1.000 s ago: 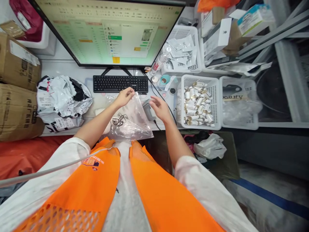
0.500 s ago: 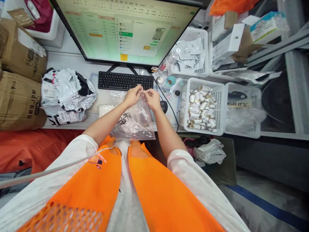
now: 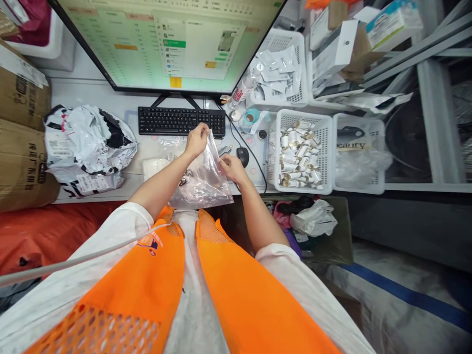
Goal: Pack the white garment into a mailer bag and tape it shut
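A clear plastic bag (image 3: 206, 184) lies across the front of the desk, its near edge hanging towards my vest. My left hand (image 3: 197, 140) pinches the bag's upper corner just in front of the keyboard. Lower down, my right hand (image 3: 232, 168) has its fingers closed on the bag's right edge. Dark thin loops (image 3: 184, 178) show by my left forearm; whether they are inside the bag or under it I cannot tell. A white item (image 3: 153, 168), partly hidden by that forearm, lies to the left.
Behind the hands are a keyboard (image 3: 165, 121) and a monitor (image 3: 147, 49). A mouse (image 3: 242, 157) and its cable lie right, before a white basket (image 3: 326, 167) of small white rolls. Crumpled parcel bags (image 3: 88, 142) and cardboard boxes (image 3: 22, 162) stand left.
My hands have parted: the right one has slid down along the bag's edge, while the left stays at the upper corner. The whole view has shifted slightly.
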A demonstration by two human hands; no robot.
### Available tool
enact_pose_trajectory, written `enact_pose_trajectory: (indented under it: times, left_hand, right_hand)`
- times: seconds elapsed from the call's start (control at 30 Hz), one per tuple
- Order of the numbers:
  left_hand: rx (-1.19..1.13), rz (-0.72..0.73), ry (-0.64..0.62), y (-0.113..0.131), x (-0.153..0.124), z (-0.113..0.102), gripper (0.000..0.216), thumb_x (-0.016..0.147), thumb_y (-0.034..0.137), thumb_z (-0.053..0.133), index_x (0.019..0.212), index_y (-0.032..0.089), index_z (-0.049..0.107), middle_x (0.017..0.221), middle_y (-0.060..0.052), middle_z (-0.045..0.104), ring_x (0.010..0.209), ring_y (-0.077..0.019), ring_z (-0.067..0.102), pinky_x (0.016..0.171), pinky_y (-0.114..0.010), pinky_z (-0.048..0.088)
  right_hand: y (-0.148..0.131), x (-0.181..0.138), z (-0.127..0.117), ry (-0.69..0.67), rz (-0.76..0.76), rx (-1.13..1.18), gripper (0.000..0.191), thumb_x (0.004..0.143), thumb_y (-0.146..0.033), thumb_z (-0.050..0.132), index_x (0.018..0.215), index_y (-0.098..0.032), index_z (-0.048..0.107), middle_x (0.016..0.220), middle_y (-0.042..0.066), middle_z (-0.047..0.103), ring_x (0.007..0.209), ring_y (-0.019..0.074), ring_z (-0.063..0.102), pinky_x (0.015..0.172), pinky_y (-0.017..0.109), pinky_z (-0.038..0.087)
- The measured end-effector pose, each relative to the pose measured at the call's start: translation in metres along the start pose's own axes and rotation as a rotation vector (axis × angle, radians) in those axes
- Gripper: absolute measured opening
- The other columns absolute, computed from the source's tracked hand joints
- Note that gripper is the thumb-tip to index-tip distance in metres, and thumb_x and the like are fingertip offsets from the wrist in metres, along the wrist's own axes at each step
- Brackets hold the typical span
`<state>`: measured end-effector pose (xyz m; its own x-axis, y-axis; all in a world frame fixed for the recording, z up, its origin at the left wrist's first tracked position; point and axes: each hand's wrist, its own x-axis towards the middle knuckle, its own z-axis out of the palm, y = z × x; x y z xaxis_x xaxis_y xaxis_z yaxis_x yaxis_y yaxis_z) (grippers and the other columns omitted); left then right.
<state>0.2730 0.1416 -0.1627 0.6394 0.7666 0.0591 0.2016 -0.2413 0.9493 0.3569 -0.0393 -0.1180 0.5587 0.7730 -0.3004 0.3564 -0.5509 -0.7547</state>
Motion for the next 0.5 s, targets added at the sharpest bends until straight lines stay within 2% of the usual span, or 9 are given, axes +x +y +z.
enact_pose_trajectory:
  times: [0.13, 0.23, 0.27, 0.33, 0.37, 0.43, 0.5]
  left_hand:
    - [0.061, -0.112, 0.071, -0.002, 0.010, -0.001, 0.020, 0.101, 0.023, 0.047, 0.098, 0.019, 0.066, 0.091, -0.006, 0.071, 0.089, -0.0212, 0.066, 0.090, -0.033, 0.048]
    - [0.191, -0.129, 0.099, 0.005, -0.012, -0.014, 0.026, 0.103, 0.027, 0.044, 0.115, 0.019, 0.066, 0.115, -0.012, 0.072, 0.112, -0.0279, 0.065, 0.104, -0.041, 0.044]
    - [0.240, -0.093, 0.096, 0.006, -0.029, -0.022, 0.032, 0.103, 0.031, 0.044, 0.125, 0.019, 0.064, 0.129, -0.014, 0.069, 0.123, -0.0297, 0.060, 0.109, -0.044, 0.041]
    - [0.354, -0.009, 0.053, 0.004, -0.077, -0.044, 0.047, 0.104, 0.040, 0.042, 0.145, 0.019, 0.052, 0.155, -0.015, 0.052, 0.143, -0.0313, 0.046, 0.119, -0.047, 0.033]
    - [0.430, 0.019, -0.020, -0.001, -0.105, -0.055, 0.053, 0.103, 0.042, 0.041, 0.150, 0.019, 0.048, 0.163, -0.014, 0.043, 0.150, -0.0315, 0.038, 0.124, -0.048, 0.027]
    - [0.586, -0.025, -0.191, -0.017, -0.160, -0.074, 0.061, 0.101, 0.046, 0.042, 0.156, 0.020, 0.045, 0.171, -0.012, 0.030, 0.158, -0.0328, 0.025, 0.129, -0.050, 0.017]
    - [0.687, -0.128, -0.335, -0.037, -0.202, -0.080, 0.070, 0.097, 0.053, 0.047, 0.160, 0.023, 0.042, 0.175, -0.010, 0.021, 0.162, -0.0354, 0.013, 0.131, -0.055, 0.008]
  right_hand:
    - [0.010, -0.040, -0.013, -0.153, 0.127, 0.060, 0.034, 0.080, -0.052, 0.071, 0.072, -0.020, 0.061, 0.056, 0.001, 0.064, 0.051, 0.0173, 0.056, 0.052, 0.028, 0.043]
    - [0.013, -0.064, -0.018, -0.196, 0.225, 0.146, 0.035, 0.077, -0.054, 0.070, 0.073, -0.021, 0.060, 0.059, 0.001, 0.064, 0.048, 0.0182, 0.058, 0.048, 0.031, 0.047]
    - [0.013, -0.071, -0.019, -0.178, 0.235, 0.157, 0.034, 0.077, -0.054, 0.070, 0.073, -0.021, 0.060, 0.060, 0.001, 0.064, 0.048, 0.0181, 0.057, 0.047, 0.031, 0.047]
    - [0.011, -0.081, -0.020, -0.129, 0.231, 0.143, 0.031, 0.077, -0.051, 0.069, 0.073, -0.021, 0.061, 0.062, 0.001, 0.064, 0.047, 0.0175, 0.057, 0.046, 0.031, 0.046]
    - [0.010, -0.086, -0.020, -0.107, 0.226, 0.127, 0.030, 0.078, -0.050, 0.068, 0.074, -0.021, 0.062, 0.062, 0.001, 0.064, 0.046, 0.0175, 0.058, 0.045, 0.030, 0.045]
    - [0.006, -0.093, -0.020, -0.074, 0.227, 0.095, 0.027, 0.080, -0.048, 0.066, 0.075, -0.022, 0.063, 0.059, 0.000, 0.063, 0.045, 0.0180, 0.058, 0.044, 0.029, 0.043]
    - [-0.001, -0.100, -0.015, -0.067, 0.240, 0.085, 0.024, 0.082, -0.046, 0.065, 0.075, -0.023, 0.062, 0.062, 0.002, 0.066, 0.045, 0.0188, 0.059, 0.044, 0.029, 0.043]
